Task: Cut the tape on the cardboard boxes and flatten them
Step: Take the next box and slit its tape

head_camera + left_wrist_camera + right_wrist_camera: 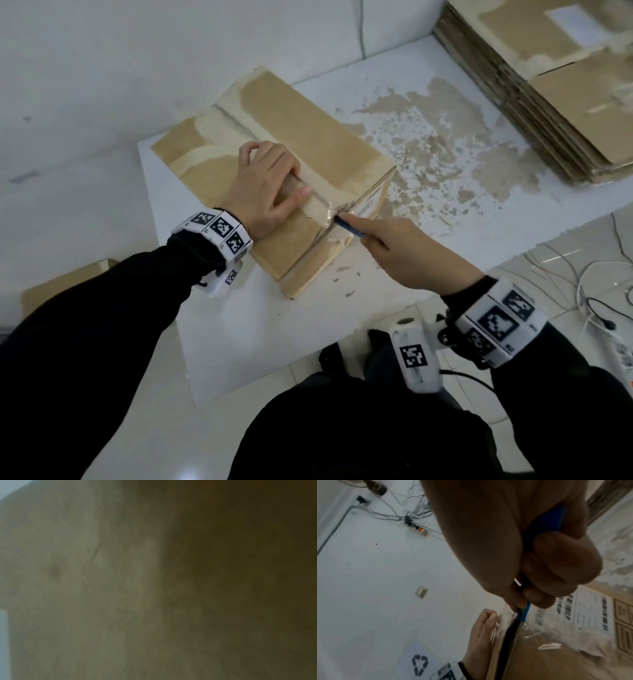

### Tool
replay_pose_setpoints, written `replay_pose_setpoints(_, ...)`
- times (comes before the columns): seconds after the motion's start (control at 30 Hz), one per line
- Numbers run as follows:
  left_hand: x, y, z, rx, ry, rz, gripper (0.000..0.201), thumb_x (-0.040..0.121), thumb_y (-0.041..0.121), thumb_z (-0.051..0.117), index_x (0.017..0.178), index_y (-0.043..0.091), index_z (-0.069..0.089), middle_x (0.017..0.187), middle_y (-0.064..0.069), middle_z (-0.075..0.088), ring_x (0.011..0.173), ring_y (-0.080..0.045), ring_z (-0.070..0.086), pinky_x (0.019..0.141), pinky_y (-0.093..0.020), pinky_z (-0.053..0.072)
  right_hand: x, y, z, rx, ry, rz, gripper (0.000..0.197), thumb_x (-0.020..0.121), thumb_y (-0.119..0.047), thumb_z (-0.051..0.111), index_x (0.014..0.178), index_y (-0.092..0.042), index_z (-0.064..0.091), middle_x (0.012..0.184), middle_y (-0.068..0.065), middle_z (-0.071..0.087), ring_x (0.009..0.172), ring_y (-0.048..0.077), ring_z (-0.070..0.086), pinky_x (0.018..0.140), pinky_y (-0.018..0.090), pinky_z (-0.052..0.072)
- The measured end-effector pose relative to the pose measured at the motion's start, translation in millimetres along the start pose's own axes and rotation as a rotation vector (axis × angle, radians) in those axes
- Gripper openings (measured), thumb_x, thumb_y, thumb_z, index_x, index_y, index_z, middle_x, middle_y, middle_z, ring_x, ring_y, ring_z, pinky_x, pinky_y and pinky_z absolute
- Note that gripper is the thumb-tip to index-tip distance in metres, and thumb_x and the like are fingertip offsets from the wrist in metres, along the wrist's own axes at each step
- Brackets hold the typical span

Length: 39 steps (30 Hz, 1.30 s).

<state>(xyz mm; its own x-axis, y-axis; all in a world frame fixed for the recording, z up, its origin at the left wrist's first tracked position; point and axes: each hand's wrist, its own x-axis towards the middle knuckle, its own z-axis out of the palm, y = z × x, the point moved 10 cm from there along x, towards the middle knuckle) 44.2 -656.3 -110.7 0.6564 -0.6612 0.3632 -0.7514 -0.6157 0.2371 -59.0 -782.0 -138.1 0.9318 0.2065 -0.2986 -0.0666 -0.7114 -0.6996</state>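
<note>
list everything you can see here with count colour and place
cardboard box: one, brown, on the table under both hands
tape: one clear strip, along the box's seam
cutter: one, blue, tip at the box's taped edge
flattened boxes: one stack, brown, far right of the table
table: one, white, partly flaked
power strip: one, white, on the floor
left hand: presses on the box top
right hand: grips the cutter

Tan cardboard box (308, 137) with pale torn patches, blue cutter (347, 228), black-and-white checkered wristbands (222, 229), black sleeves (102, 325)
</note>
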Motion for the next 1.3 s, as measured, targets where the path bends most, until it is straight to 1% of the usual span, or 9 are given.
replay_pose_setpoints(0.2,1,0,7,0.059,-0.065,0.018,0.037,0.094,0.046,0.033,0.092,0.015,0.055,0.093,0.001,0.051,0.096,-0.021,0.048,0.104,-0.044,0.017,-21,32,23,0.853,-0.162,0.25,0.042,0.103,-0.014,0.033,0.141,-0.03,0.043,0.062,-0.001,0.027,0.047,0.009,0.018,0.04,0.02,0.019)
replay_pose_setpoints(0.3,3,5,10,0.142,-0.104,0.073,0.037,0.094,0.043,0.034,0.09,0.015,0.058,0.09,-0.002,0.052,0.093,-0.023,0.049,0.104,-0.044,0.017,-22,20,44,0.953,-0.312,0.238,0.04,0.103,-0.013,0.032,0.136,-0.029,0.049,0.064,0.0,0.023,0.046,0.008,0.017,0.039,0.018,0.015)
replay_pose_setpoints(0.4,4,7,11,0.237,-0.133,0.087,0.038,0.096,0.042,0.032,0.089,0.014,0.058,0.089,-0.004,0.05,0.092,-0.025,0.048,0.103,-0.045,0.018,-34,10,59,0.785,-0.455,0.148,0.04,0.103,-0.015,0.035,0.133,-0.035,0.051,0.061,-0.002,0.029,0.044,0.007,0.019,0.036,0.016,0.021)
replay_pose_setpoints(0.5,6,9,12,0.321,-0.183,0.044,0.048,0.097,0.044,0.028,0.086,0.012,0.062,0.088,-0.004,0.05,0.093,-0.026,0.048,0.106,-0.047,0.016,-36,22,8,0.325,-0.133,-0.02,0.044,0.101,-0.018,0.038,0.131,-0.05,0.045,0.06,-0.009,0.046,0.047,0.009,0.031,0.042,0.017,0.028)
replay_pose_setpoints(0.63,15,1,13,0.366,-0.315,-0.359,0.05,0.099,0.043,0.032,0.092,0.012,0.069,0.105,-0.004,0.052,0.113,-0.024,0.042,0.113,-0.052,0.003,-29,27,-36,-0.008,0.074,-0.195,0.047,0.101,-0.019,0.039,0.137,-0.049,0.038,0.055,0.003,0.045,0.043,0.01,0.028,0.045,0.019,0.023)
replay_pose_setpoints(0.73,12,-8,19,0.33,-0.452,-0.667,0.04,0.096,0.041,0.043,0.101,0.012,0.07,0.121,-0.007,0.052,0.123,-0.027,0.039,0.111,-0.049,0.014,-17,21,-23,-0.196,0.034,-0.285,0.049,0.1,-0.016,0.04,0.14,-0.044,0.037,0.053,-0.001,0.041,0.045,0.012,0.033,0.047,0.023,0.025)
replay_pose_setpoints(0.83,5,-29,24,-0.023,-0.407,-0.968,0.038,0.093,0.033,0.056,0.115,0.004,0.064,0.125,-0.013,0.059,0.117,-0.03,0.053,0.088,-0.031,0.04,-13,18,-15,-0.277,0.014,-0.331,0.052,0.099,-0.011,0.04,0.144,-0.038,0.035,0.058,-0.001,0.041,0.052,0.014,0.038,0.051,0.03,0.033)
replay_pose_setpoints(1.03,-31,-31,25,-0.485,-0.14,-1.324,0.042,0.088,0.04,0.064,0.111,0.004,0.064,0.113,-0.002,0.065,0.098,-0.019,0.06,0.073,-0.019,0.044,-7,14,-16,-0.4,-0.002,-0.419,0.056,0.097,-0.005,0.037,0.146,-0.033,0.033,0.073,0.006,0.05,0.069,0.026,0.051,0.062,0.041,0.048)
replay_pose_setpoints(1.3,-27,-12,31,-0.578,-0.03,-1.334,0.022,0.083,0.024,0.072,0.073,0.01,0.058,0.095,-0.011,0.063,0.091,-0.025,0.06,0.095,-0.037,0.045,-14,19,-36,-0.522,0.097,-0.395,0.06,0.095,-0.001,0.039,0.145,-0.033,0.033,0.067,0.0,0.036,0.057,0.02,0.042,0.047,0.029,0.027)
